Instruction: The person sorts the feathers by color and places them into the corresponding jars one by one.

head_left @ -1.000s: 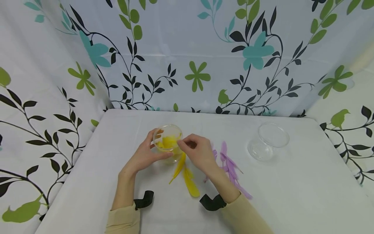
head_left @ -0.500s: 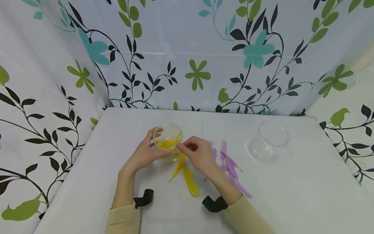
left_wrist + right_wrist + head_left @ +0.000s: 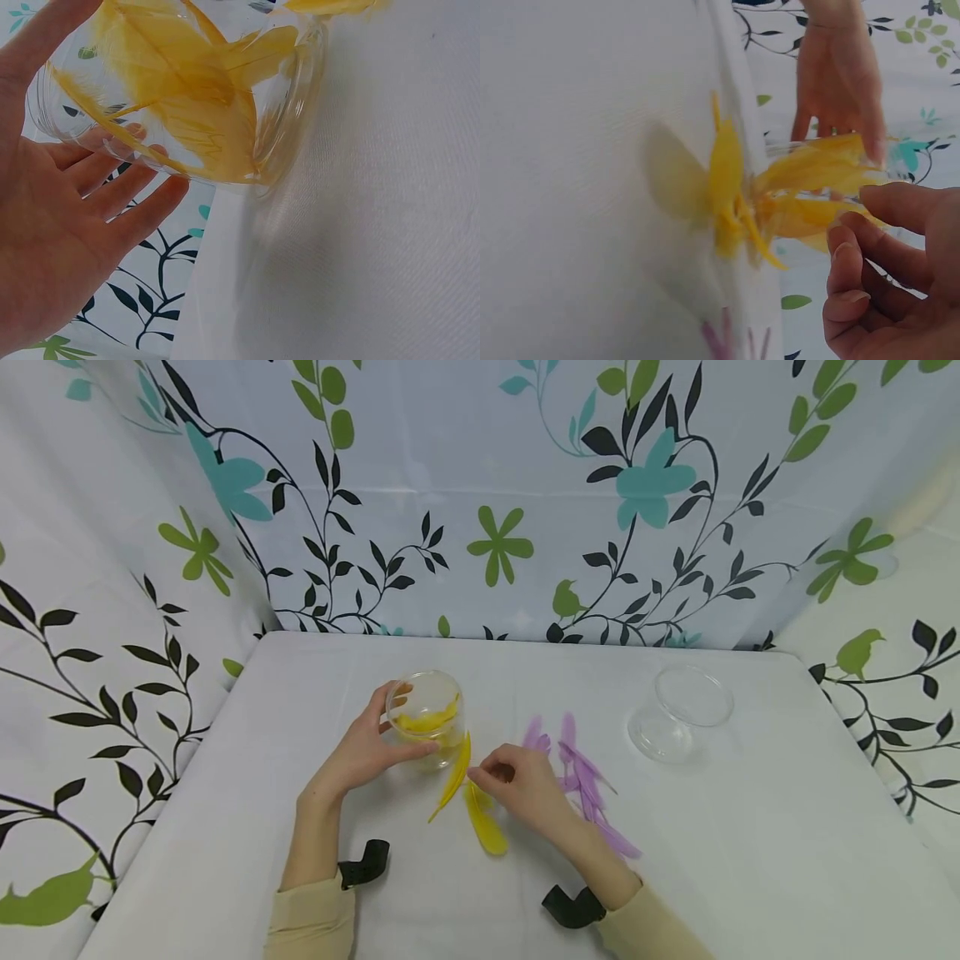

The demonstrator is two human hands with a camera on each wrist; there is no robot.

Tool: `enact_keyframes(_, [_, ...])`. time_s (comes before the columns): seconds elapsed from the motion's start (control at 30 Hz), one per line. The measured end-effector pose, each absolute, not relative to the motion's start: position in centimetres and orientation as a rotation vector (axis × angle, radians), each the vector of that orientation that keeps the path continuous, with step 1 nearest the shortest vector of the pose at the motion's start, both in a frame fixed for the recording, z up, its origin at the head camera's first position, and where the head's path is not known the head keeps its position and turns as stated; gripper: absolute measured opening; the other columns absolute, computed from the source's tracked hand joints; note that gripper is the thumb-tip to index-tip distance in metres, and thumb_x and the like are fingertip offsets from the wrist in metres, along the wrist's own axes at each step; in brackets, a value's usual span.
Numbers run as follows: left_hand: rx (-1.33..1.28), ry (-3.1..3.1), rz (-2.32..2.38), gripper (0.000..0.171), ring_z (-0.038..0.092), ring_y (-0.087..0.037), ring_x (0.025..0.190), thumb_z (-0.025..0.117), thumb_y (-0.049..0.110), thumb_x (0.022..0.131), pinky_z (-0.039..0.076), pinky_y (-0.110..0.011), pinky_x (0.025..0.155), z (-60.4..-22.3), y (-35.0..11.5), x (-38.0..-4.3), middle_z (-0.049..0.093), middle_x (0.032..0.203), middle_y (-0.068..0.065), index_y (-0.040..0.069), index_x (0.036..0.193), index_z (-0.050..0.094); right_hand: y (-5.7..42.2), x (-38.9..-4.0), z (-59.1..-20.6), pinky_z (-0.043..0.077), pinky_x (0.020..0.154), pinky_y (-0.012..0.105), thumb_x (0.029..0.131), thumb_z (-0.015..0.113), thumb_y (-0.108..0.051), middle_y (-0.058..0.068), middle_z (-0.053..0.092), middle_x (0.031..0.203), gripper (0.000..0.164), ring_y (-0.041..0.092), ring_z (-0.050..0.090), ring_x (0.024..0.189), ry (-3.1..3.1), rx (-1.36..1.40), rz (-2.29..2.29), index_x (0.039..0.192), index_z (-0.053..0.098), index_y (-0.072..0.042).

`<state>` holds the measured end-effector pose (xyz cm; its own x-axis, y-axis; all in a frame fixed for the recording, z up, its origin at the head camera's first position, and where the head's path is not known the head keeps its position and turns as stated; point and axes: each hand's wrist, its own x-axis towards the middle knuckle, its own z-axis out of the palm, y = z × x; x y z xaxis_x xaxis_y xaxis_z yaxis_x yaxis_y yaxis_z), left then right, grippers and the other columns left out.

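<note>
Here, two hands (image 3: 366,750) (image 3: 523,787), two jars (image 3: 424,695) (image 3: 678,720), several feathers (image 3: 487,827).

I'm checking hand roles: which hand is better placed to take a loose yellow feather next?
Likely the right hand: it is close beside the loose yellow feathers, with nothing visible in its grip. The left hand holds the clear cup.

Yellow feathers (image 3: 487,828); lilac feathers (image 3: 588,785); white, leaf-printed backdrop (image 3: 420,468)
</note>
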<state>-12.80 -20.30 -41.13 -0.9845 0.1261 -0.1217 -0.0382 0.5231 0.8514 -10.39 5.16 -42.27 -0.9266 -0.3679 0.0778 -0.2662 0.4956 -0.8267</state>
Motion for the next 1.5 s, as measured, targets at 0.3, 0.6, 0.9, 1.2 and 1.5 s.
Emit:
enact_keyframes(0.3, [0.084,2.571,1.488,0.108,0.037,-0.034,0.143,0.086,0.054,0.071,0.035,-0.059,0.115,-41.3,-20.1,-12.9,0.038,0.156,-0.005,0.029,0.155,0.023,4.8,-11.6,-44.0,0.050,0.062,0.020,0.090,0.074,-0.019,-0.004,0.062,0.076,0.009,0.011,0.054,0.068,2.639,-0.573,-1.273,0.087,0.072,-0.010])
enact_keyframes(0.6, [0.083,2.557,1.484,0.109,0.038,-0.034,0.143,0.086,0.056,0.070,0.037,-0.060,0.113,-41.1,-19.6,-13.0,0.039,0.156,-0.004,0.028,0.155,0.022,4.2,-12.8,-44.6,0.047,0.060,0.022,0.088,0.073,-0.019,-0.004,0.059,0.071,0.010,0.012,0.051,0.065,2.688,-0.568,-1.053,0.087,0.071,-0.009])
enact_keyframes(0.9, [0.062,2.548,1.472,0.110,0.037,-0.035,0.144,0.086,0.056,0.071,0.038,-0.061,0.112,-40.9,-19.6,-13.0,0.035,0.159,-0.004,0.028,0.156,0.022,3.5,-12.8,-43.9,0.045,0.052,0.022,0.083,0.072,-0.013,-0.002,0.057,0.062,0.018,0.012,0.049,0.058,2.789,-0.586,-0.911,0.067,0.065,-0.009])
enact_keyframes(1.2, [0.040,2.554,1.466,0.112,0.037,-0.037,0.143,0.086,0.057,0.070,0.039,-0.063,0.110,-41.0,-19.9,-12.9,0.035,0.158,-0.003,0.029,0.157,0.020,3.2,-12.6,-43.5,0.045,0.051,0.024,0.078,0.075,-0.013,-0.002,0.056,0.059,0.019,0.015,0.050,0.056,2.740,-0.500,-0.856,0.064,0.063,-0.012])
enact_keyframes(1.5, [0.054,2.575,1.476,0.112,0.038,-0.037,0.142,0.086,0.056,0.070,0.039,-0.062,0.110,-41.1,-20.4,-12.8,0.038,0.156,-0.003,0.028,0.156,0.021,3.3,-12.1,-43.7,0.048,0.052,0.022,0.080,0.075,-0.016,-0.004,0.059,0.064,0.013,0.012,0.051,0.058,2.680,-0.495,-1.022,0.071,0.067,-0.013])
